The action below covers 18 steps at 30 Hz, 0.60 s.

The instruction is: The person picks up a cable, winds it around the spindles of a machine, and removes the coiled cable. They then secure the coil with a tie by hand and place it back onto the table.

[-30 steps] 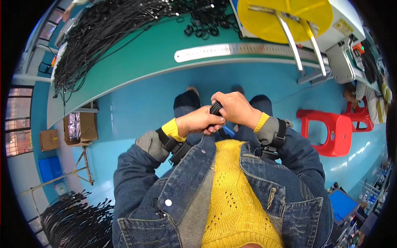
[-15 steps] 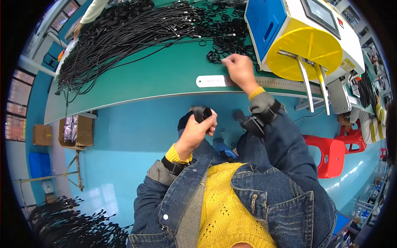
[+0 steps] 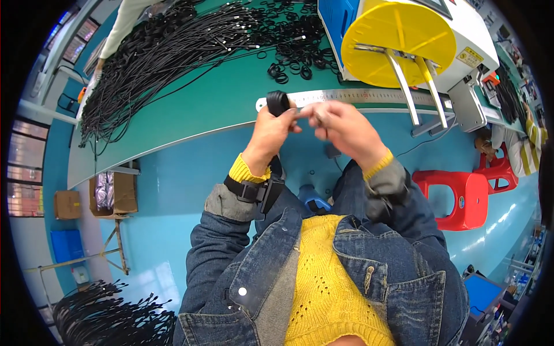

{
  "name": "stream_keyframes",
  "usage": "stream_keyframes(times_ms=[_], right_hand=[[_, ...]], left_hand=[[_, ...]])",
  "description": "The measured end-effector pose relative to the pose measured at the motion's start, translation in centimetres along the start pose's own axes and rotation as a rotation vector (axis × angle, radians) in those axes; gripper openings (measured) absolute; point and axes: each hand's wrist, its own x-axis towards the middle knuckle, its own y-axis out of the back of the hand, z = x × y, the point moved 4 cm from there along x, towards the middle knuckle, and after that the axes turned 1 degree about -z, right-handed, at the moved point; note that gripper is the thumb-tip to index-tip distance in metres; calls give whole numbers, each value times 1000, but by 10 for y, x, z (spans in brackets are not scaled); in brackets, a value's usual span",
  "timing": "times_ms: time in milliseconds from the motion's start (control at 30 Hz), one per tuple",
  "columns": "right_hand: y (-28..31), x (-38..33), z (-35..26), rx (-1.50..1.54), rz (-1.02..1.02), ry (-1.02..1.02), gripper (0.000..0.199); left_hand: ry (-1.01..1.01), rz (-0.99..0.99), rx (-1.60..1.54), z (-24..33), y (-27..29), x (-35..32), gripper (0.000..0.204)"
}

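Observation:
My left hand (image 3: 268, 132) is closed around a small coil of black cable (image 3: 278, 104), whose looped top stands up above the fingers. Just to its right, my right hand (image 3: 353, 134) has its fingers drawn together in a pinch near the left fingertips. Motion smears those fingers, and what they pinch is too small to make out. Both hands are at the front edge of the green table (image 3: 190, 118), close to a steel ruler (image 3: 369, 96). Beyond them lie many loose black rings (image 3: 305, 71).
A heap of black cables (image 3: 173, 63) covers the table's far left. At right stands a white and blue machine with a yellow disc (image 3: 398, 40) and two projecting rods (image 3: 402, 86). Red stools (image 3: 474, 199) are at right; more black cables (image 3: 109, 317) hang lower left.
My left hand has risen toward the table edge with the coil. The right hand has drawn back from the loose rings to beside the left. The view has shifted slightly.

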Motion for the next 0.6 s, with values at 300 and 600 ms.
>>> stream_keyframes(times_ms=[300,600], right_hand=[[28,-39,33,254,115,-85,22],[17,-53,33,211,-4,-33,21]], left_hand=[[89,-118,-181,12,-50,-43,10],[-2,-71,-66,-8,-47,-39,15]])
